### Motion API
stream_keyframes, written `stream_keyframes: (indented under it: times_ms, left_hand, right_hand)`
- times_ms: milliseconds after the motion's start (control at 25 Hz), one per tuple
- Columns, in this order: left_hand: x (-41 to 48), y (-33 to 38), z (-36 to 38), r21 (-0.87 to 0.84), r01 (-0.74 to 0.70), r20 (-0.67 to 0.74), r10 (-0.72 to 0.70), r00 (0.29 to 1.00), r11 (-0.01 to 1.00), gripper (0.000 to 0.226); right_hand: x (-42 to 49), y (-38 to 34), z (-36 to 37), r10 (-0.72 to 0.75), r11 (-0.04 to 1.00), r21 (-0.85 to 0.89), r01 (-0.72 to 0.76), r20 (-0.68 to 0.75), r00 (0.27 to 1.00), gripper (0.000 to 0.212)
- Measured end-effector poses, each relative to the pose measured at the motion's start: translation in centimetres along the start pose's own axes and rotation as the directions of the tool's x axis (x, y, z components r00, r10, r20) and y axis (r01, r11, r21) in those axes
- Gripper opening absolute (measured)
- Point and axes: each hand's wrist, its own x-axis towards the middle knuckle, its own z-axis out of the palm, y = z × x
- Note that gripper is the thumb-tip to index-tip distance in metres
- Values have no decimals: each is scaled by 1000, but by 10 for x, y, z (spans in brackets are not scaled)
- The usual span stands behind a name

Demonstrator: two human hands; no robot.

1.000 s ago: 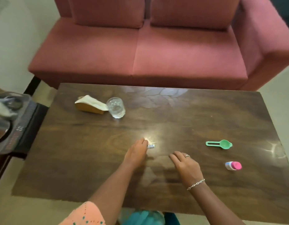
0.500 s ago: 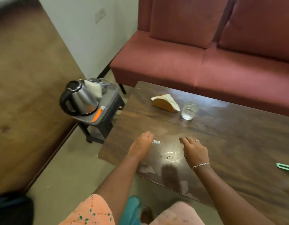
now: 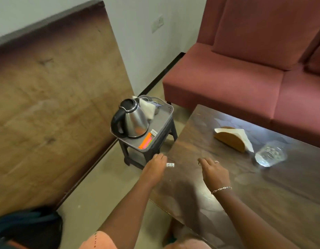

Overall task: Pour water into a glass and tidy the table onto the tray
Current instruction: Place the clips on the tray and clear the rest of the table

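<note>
Since tray (image 3: 161,123) stands off desk (image 3: 263,194), left hand (image 3: 153,168) pinches sachet (image 3: 170,165) at edge nearest tray; right hand (image 3: 215,172) fingers (image 3: 202,161) loose, empty.

The print on the small white paper sachet (image 3: 170,165) is too small to read. The left hand (image 3: 154,168) covers its near end, so whether the fingers pinch it or merely touch it cannot be told. The steel electric kettle with a black handle (image 3: 133,121) hides part of the grey plastic tray (image 3: 161,123) and of the folded white cloth (image 3: 147,108) behind it. The dark wooden table (image 3: 263,194) is cut off at the right and bottom edges, the dusky red sofa (image 3: 245,78) at the top and right. The brown wooden panel (image 3: 47,105) at left is blurred.
</note>
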Motion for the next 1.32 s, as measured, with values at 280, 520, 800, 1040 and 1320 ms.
stream_keyframes:
  times_ms: [280, 520, 800, 1040, 1320]
  left_hand:
    - [74, -80, -42, 119, 80, 63, -88, 994, 990, 26]
    - [146, -119, -65, 184, -18, 101, 0, 995, 983, 28]
    - [242, -145, -15, 139, -125, 235, 90, 968, 982, 31]
    - [296, -157, 32, 139, -186, 283, 141, 949, 973, 32]
    - [312, -162, 61, 167, -239, 374, 163, 913, 957, 34]
  right_hand:
    - [76, -29, 33, -101, 995, 3, 102, -40, 994, 25]
    - [96, -44, 53, -164, 986, 35, 165, -44, 986, 41]
    - [100, -39, 85, -15, 1000, 19, 17, -81, 997, 36]
    - [103, -59, 121, 134, 991, 33, -133, -12, 991, 27]
    - [145, -82, 141, 244, 963, 107, -247, 35, 969, 27]
